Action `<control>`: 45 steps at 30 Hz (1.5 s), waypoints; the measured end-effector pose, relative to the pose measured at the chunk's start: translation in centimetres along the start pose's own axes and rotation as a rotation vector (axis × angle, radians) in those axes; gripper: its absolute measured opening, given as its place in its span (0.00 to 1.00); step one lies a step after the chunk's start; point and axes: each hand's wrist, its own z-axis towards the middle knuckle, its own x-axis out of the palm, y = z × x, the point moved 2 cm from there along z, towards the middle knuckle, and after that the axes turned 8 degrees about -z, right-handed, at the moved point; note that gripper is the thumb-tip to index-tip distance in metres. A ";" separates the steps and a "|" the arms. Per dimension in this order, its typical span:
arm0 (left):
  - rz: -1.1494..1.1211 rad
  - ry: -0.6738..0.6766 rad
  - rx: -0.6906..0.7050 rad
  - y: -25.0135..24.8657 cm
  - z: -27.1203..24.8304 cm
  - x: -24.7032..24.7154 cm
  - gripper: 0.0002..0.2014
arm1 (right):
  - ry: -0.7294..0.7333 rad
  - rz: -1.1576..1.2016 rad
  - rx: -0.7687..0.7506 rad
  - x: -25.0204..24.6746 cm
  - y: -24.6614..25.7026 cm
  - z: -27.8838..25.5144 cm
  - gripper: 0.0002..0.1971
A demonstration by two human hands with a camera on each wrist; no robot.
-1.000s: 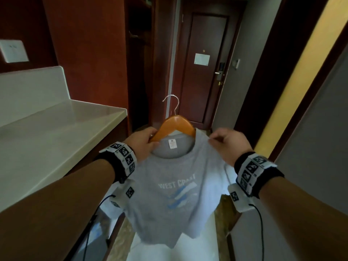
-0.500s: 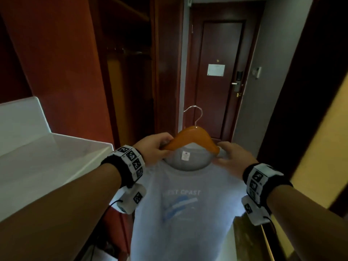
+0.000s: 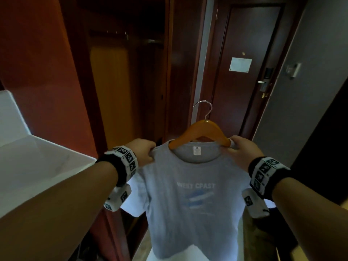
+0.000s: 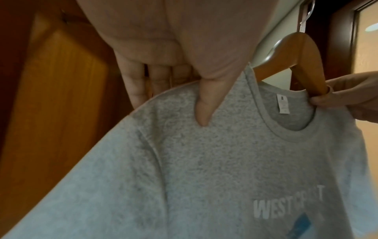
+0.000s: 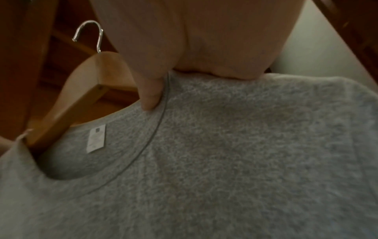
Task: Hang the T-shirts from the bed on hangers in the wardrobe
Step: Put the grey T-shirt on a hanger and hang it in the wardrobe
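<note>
My left hand (image 3: 143, 150) pinches the left shoulder of the grey T-shirt (image 3: 194, 194), thumb on the front and fingers behind the cloth, as the left wrist view shows. My right hand (image 3: 243, 153) pinches the right shoulder at the collar, its thumb against the neckband right beside the arm of the wooden hanger (image 3: 202, 134). So both grips are closed on the shirt, with the hanger carried inside it.

The shirt hangs in the air in front of me, its front print facing me. The hanger sits through the neck opening, both arms tucked under the shoulders, and its metal hook (image 3: 204, 108) stands upright above the collar.

Beyond it to the left is the open wardrobe (image 3: 120, 81), dark inside; I think I see a rail (image 3: 150, 41) near its top, but it is dim. A pale desk (image 3: 37, 166) lies at my left, and a room door (image 3: 244, 68) stands ahead.

I judge the dressing step done and the carry to the wardrobe in hand. Next I would need to lift the shirt leftward into the wardrobe, catch the hook over the rail, then let go.
</note>
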 end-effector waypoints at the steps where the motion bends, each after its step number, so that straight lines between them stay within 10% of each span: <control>1: -0.007 0.001 -0.009 0.5 1.9 -0.2 0.03 | 0.000 0.000 -0.004 -0.2 0.3 1.8 0.12; 7: -0.166 0.180 -0.007 3.3 13.6 -0.6 0.12 | 0.007 -0.118 -0.042 -2.8 1.6 12.5 0.10; 13: -0.603 -0.176 0.094 3.4 22.2 -3.1 0.16 | 0.015 0.004 -0.022 -2.3 1.0 22.1 0.18; 24: -0.591 -0.286 -0.128 8.9 34.3 -6.4 0.15 | 0.134 -0.203 -0.202 4.2 -2.5 43.6 0.21; 34: -0.435 -0.522 -0.609 14.9 30.0 -10.5 0.32 | 0.161 0.104 -0.515 9.5 8.4 56.4 0.24; 45: -0.344 -0.897 -0.713 17.9 28.9 -17.6 0.28 | 0.126 0.203 -0.686 11.6 20.3 61.7 0.23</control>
